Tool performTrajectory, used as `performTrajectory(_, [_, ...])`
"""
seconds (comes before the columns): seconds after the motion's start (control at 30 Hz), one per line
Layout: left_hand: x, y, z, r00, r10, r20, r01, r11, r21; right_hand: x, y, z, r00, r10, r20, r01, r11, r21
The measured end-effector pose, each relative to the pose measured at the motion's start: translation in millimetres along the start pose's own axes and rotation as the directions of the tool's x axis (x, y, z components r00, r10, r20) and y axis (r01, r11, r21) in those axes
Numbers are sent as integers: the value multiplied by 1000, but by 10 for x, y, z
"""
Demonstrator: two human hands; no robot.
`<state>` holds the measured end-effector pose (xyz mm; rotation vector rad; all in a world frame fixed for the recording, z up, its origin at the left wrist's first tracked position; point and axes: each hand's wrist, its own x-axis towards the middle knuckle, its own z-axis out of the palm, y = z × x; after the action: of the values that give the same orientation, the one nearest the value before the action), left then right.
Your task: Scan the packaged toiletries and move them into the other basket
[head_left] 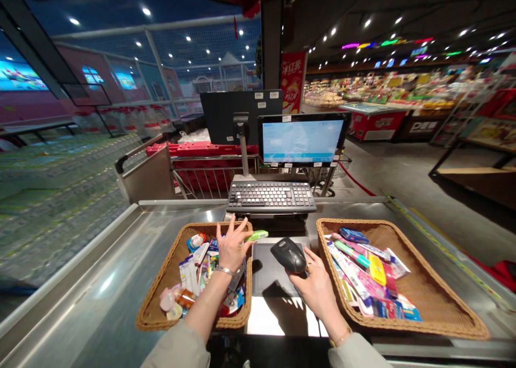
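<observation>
My left hand (pixel 233 248) is over the right side of the left wicker basket (pixel 153 282). Its thumb and forefinger pinch a small bright green item (pixel 258 235), too small to name exactly, while the other fingers spread upward. Beneath that hand, the basket holds small packaged goods, among them an amber bottle (pixel 185 298). My right hand (pixel 316 282) is closed round the handle of a black barcode scanner (pixel 288 254), its head facing left toward the green item. The two are apart. The scanner's grip is partly hidden by my fingers.
A second wicker basket (pixel 435 290) with toothbrush-like packs and other packets stands on the right of the metal counter (pixel 116 255). Behind are a keyboard (pixel 271 196) and a lit monitor (pixel 303 141). Shopping carts (pixel 201 177) stand beyond the counter.
</observation>
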<state>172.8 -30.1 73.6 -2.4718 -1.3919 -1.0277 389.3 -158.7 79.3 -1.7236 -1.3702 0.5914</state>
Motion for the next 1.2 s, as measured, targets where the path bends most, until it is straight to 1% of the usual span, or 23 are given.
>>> performTrajectory(0.47, [10,23,-4,1000,3,5,-3,1000,-21,-29,-12,-23,1000,-10,5,10,1000,13])
performTrajectory(0.63, [22,42,15,1000,10,-3,-11,1000,-19,-29,4,-25,998,-54,7,54,998,10])
performTrajectory(0.73, [25,45,33,1000,11,3,-11,1000,-16,-23,15,-22,999,-50,14,49,999,8])
performTrajectory(1.1, [72,90,59,1000,18,14,-18,1000,-15,13,87,-52,997,-39,-66,41,999,23])
performTrajectory(1.2, [96,116,79,999,30,14,-30,999,-20,19,97,-80,996,-15,-84,16,1000,16])
